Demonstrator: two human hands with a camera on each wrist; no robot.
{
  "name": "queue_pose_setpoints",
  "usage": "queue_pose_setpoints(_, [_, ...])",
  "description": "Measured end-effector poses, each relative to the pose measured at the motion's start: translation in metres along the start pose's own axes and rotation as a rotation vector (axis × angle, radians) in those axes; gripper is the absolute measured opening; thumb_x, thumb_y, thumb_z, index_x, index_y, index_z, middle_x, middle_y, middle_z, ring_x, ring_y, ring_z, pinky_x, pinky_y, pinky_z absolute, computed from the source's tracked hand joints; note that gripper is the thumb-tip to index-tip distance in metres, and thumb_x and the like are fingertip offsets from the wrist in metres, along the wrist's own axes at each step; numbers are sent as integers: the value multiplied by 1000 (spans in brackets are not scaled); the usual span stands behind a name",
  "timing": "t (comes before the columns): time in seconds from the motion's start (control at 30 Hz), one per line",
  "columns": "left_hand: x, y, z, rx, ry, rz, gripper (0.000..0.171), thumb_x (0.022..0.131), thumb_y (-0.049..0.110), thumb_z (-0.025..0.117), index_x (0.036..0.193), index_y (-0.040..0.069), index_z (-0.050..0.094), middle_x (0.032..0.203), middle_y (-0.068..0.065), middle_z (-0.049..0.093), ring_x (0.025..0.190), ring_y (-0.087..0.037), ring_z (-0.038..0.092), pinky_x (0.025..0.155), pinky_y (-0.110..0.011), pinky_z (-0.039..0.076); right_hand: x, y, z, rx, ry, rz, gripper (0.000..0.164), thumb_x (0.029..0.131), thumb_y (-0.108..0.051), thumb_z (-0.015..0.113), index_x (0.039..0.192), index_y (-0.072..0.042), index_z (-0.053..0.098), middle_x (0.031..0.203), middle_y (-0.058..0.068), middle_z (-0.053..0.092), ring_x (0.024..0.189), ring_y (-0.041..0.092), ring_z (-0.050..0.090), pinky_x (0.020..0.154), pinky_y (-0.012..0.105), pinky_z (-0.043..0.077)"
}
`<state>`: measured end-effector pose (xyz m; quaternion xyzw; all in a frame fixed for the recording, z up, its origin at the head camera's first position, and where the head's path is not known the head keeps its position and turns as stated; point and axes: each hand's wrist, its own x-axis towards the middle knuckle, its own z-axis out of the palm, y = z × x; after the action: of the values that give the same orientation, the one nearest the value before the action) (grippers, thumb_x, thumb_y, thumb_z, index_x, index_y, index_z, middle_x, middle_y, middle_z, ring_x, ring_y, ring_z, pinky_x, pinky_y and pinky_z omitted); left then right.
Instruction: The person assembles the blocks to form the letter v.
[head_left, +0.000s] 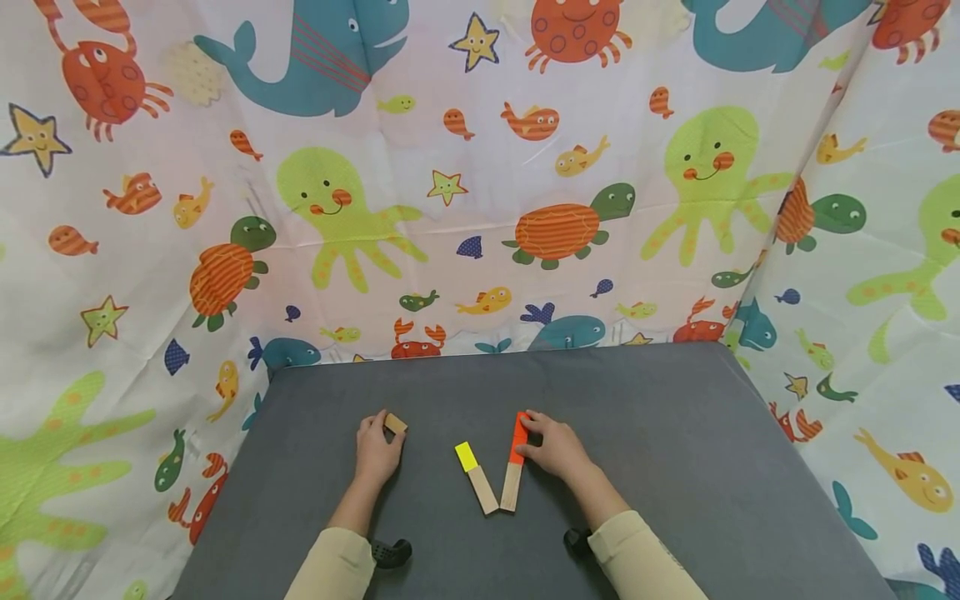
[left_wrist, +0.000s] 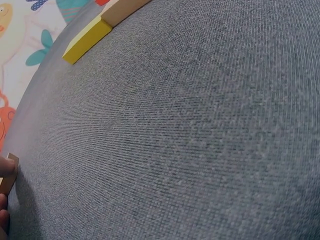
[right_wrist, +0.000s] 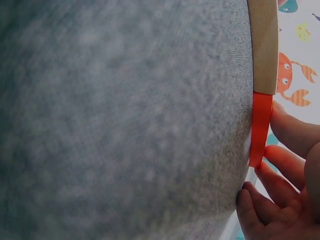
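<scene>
My left hand point(head_left: 377, 450) holds a small plain wooden block point(head_left: 395, 423) on the left part of the table; only the block's edge and some fingertips show in the left wrist view. Right of centre, my right hand point(head_left: 558, 448) pinches an orange-red block point(head_left: 519, 437), thumb and fingers on its side and far end. That block meets a plain wooden block point(right_wrist: 264, 47) end to end. Another plain wooden block point(head_left: 483, 490) lies in line with a yellow block point(head_left: 466, 457). The two rows come together at their near ends in a V shape.
Grey cloth covers the table point(head_left: 645, 400). A curtain point(head_left: 465, 308) printed with sea animals hangs behind it and along the sides. Black straps point(head_left: 392, 553) show beside both cream sleeves point(head_left: 337, 560).
</scene>
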<state>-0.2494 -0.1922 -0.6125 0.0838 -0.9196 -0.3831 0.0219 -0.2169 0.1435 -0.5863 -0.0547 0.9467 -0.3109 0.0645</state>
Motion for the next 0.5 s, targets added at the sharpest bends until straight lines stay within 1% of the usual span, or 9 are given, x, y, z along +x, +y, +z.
queue_pose_setpoints(0.13, [-1,1,-2,6,0,-6,61,98,16,65,150,-4,41,144,-28,39,135,-44,37,109,-58,39,0,0,0,4,-1,8,62,89,-32,77,145,-14,57,157,8,44,141,44,42,111,60,37])
queue_pose_setpoints(0.33, [-2,3,-3,4,-4,-12,58,98,14,64,150,-2,42,144,-27,38,136,-45,36,109,-59,38,2,-1,0,6,-7,11,63,89,-33,77,146,-15,56,157,9,44,141,43,42,111,60,37])
queue_pose_setpoints(0.37, [-2,3,-3,2,-3,-12,58,98,14,64,149,-2,43,143,-27,38,136,-45,36,108,-59,38,2,0,0,5,-7,10,63,89,-33,77,146,-15,56,157,9,45,141,43,42,111,59,38])
queue_pose_setpoints(0.5, [-1,5,-3,-3,-1,11,57,96,15,68,146,-2,48,140,-26,42,130,-42,45,105,-55,42,2,1,1,-3,-11,9,63,90,-33,77,146,-15,56,157,8,44,141,44,42,111,60,37])
